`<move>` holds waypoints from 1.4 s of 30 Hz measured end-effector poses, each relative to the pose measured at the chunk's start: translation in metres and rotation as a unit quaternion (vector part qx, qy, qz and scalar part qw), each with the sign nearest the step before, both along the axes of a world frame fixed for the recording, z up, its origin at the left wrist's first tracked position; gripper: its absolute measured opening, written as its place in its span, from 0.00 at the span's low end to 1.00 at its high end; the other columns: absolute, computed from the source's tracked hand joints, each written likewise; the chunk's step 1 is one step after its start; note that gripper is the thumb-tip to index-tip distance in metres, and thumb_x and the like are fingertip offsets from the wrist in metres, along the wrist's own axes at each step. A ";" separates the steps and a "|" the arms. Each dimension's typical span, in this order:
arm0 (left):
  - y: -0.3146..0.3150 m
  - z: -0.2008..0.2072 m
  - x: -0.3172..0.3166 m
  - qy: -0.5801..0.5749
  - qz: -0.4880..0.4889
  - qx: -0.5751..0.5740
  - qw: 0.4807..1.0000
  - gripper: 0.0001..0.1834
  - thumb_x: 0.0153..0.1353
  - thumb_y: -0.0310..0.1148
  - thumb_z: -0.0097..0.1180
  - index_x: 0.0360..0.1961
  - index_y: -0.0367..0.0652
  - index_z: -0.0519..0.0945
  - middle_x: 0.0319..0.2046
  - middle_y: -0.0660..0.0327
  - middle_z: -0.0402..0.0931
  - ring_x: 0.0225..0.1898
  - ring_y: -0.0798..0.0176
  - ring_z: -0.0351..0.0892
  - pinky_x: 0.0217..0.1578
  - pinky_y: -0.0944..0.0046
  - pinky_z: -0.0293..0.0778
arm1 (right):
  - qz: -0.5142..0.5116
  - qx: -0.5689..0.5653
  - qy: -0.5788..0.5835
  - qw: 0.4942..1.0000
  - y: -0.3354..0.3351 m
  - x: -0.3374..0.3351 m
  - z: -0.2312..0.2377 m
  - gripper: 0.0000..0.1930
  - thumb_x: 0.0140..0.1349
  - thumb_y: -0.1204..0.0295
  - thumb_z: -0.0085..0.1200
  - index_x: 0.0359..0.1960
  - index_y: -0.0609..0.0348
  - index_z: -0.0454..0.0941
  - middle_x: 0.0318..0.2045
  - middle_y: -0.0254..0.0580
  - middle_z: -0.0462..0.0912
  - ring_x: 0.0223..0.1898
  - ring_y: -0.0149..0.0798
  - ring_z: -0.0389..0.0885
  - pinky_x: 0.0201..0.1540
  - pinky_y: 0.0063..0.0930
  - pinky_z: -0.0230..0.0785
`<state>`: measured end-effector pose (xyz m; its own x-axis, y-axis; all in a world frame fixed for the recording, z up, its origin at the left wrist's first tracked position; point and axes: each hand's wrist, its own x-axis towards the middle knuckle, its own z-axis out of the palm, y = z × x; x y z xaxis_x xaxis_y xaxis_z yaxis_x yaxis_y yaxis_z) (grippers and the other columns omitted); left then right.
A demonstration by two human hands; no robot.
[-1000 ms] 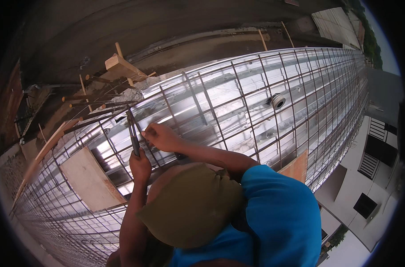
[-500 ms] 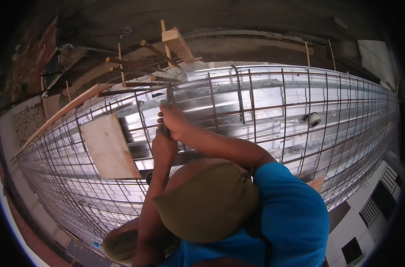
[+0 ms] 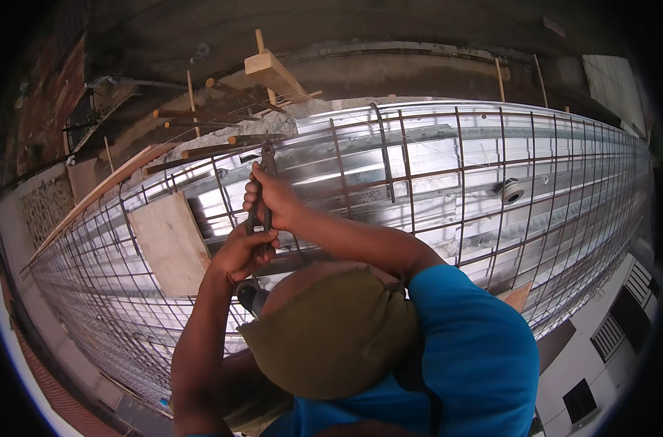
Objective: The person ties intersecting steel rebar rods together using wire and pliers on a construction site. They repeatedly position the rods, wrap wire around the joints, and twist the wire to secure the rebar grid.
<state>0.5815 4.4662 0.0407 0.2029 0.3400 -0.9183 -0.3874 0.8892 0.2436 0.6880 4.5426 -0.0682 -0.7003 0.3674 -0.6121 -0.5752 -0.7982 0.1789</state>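
Observation:
Both my hands are wrapped round the dark long-handled pincers point(image 3: 257, 218). My right hand point(image 3: 275, 197) grips them higher up, near the jaws, and my left hand point(image 3: 244, 250) holds the handle ends lower down. The two handles stand slightly apart between my hands. The head of the pincers is up against the rebar mesh point(image 3: 412, 177), beside thick rusty bars point(image 3: 255, 138) that stick out at the edge. What the jaws bite on is too small to tell.
Beneath the mesh lies shiny corrugated metal decking point(image 3: 433, 156). A plywood board point(image 3: 170, 244) rests on the mesh at left, and a round grey fitting point(image 3: 512, 191) sits to the right. A wooden block point(image 3: 269, 67) and stakes stand along the far edge, with a drop beyond.
My left hand has shifted down and left along the handles, and its elbow has swung outward. The handles show more between my hands. The whole view has moved slightly.

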 end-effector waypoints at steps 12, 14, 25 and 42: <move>0.045 0.027 -0.053 0.415 -0.543 0.208 0.700 0.28 0.63 0.23 0.61 0.64 0.36 0.68 0.30 0.46 0.83 0.26 0.44 0.85 0.30 0.44 0.78 | 0.162 0.119 -0.081 0.976 0.007 -0.005 0.017 0.24 0.67 0.40 0.67 0.38 0.47 0.79 0.33 0.31 0.85 0.38 0.32 0.85 0.50 0.39 0.75; 0.035 0.029 -0.046 0.472 -0.583 0.207 0.628 0.29 0.63 0.23 0.57 0.65 0.37 0.67 0.32 0.40 0.85 0.32 0.36 0.87 0.36 0.37 0.81 | 0.169 0.137 -0.102 0.971 0.006 -0.004 0.029 0.23 0.67 0.42 0.68 0.37 0.47 0.78 0.34 0.31 0.84 0.37 0.31 0.84 0.49 0.38 0.74; 0.051 0.045 -0.022 0.356 -0.362 -0.015 0.861 0.34 0.60 0.42 0.66 0.62 0.29 0.76 0.43 0.37 0.87 0.46 0.41 0.91 0.50 0.46 0.82 | 0.071 0.026 -0.105 0.992 0.000 -0.032 0.015 0.13 0.69 0.75 0.63 0.42 0.60 0.68 0.38 0.43 0.77 0.35 0.46 0.87 0.45 0.47 0.84; 0.052 0.020 -0.053 0.305 -0.323 -0.002 0.896 0.28 0.66 0.31 0.66 0.65 0.39 0.70 0.34 0.49 0.86 0.36 0.51 0.91 0.34 0.52 0.84 | -0.008 -0.046 0.004 0.999 0.011 -0.044 0.012 0.15 0.74 0.57 0.65 0.36 0.47 0.73 0.24 0.28 0.72 0.26 0.33 0.75 0.38 0.40 0.77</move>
